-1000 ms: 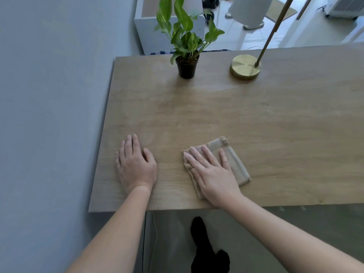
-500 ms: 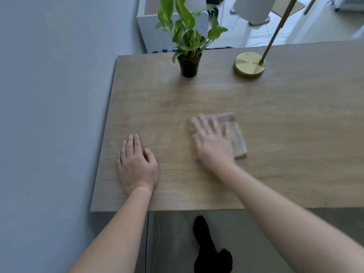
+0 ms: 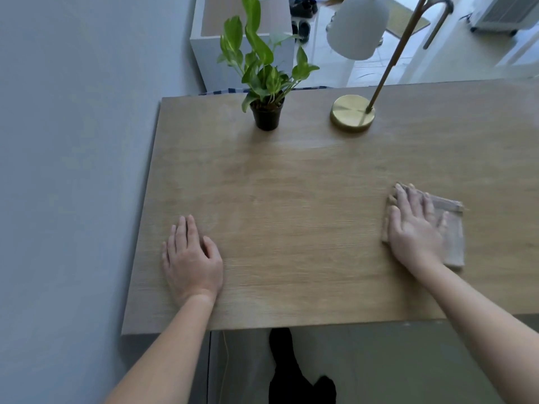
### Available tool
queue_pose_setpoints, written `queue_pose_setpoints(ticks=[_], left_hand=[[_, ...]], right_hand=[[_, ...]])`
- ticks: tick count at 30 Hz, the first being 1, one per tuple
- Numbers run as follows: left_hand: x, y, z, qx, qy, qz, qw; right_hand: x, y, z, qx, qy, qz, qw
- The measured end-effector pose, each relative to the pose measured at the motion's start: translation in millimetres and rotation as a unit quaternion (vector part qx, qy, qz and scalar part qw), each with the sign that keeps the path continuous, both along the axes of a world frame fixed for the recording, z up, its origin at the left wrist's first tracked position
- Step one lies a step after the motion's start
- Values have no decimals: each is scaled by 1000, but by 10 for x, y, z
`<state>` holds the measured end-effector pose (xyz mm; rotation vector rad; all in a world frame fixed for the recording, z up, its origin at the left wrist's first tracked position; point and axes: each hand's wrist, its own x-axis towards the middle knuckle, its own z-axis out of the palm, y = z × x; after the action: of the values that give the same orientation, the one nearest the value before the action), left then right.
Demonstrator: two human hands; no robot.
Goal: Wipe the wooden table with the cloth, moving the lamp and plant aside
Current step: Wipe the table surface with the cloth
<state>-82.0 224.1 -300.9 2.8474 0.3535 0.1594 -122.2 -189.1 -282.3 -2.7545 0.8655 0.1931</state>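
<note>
Right hand (image 3: 414,228) pressed flat, fingers straight, on folded cloth (image 3: 452,237) at table (image 3: 291,199) right side. Left hand (image 3: 191,260) flat, bracing near-left. Plant (image 3: 267,112), lamp (image 3: 352,112) stood far edge, unmoved. Advised even pressure, overlapping strokes.

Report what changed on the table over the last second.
The right hand, pressing flat on the cloth, slid it away from the person, then well to the right across the wooden table. The left hand stayed flat near the left edge; plant and lamp stayed put.
</note>
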Motion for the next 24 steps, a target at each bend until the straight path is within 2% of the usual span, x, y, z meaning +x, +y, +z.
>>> queue_pose_setpoints(ticks=[2, 4, 7, 10, 13, 16, 18, 21, 24], left_hand=[[11, -7, -13, -2, -1, 2, 1000], [10, -5, -27, -5, 0, 1, 1000], [22, -7, -21, -10, 3, -5, 1000], [26, 16, -27, -10, 4, -7, 1000], [33, 52, -3, -18, 12, -15, 1000], [24, 62, 15, -33, 17, -21, 999], [26, 95, -2, -54, 15, -25, 998], [8, 173, -34, -143, 6, -31, 989], [-40, 269, 50, -306, -24, 64, 949]], right_hand=[[381, 482, -1, 7, -2, 32, 999], [511, 1123, -9, 40, -8, 129, 991], [112, 2053, -10, 70, -15, 290, 954], [-471, 2200, -31, 64, -27, 379, 923], [-563, 1659, -33, 47, -30, 352, 934], [-262, 1227, -25, 35, -21, 218, 975], [30, 1263, -11, 45, -17, 155, 987], [360, 1705, 25, 68, -8, 197, 978], [464, 2289, 85, 142, 16, 302, 943]])
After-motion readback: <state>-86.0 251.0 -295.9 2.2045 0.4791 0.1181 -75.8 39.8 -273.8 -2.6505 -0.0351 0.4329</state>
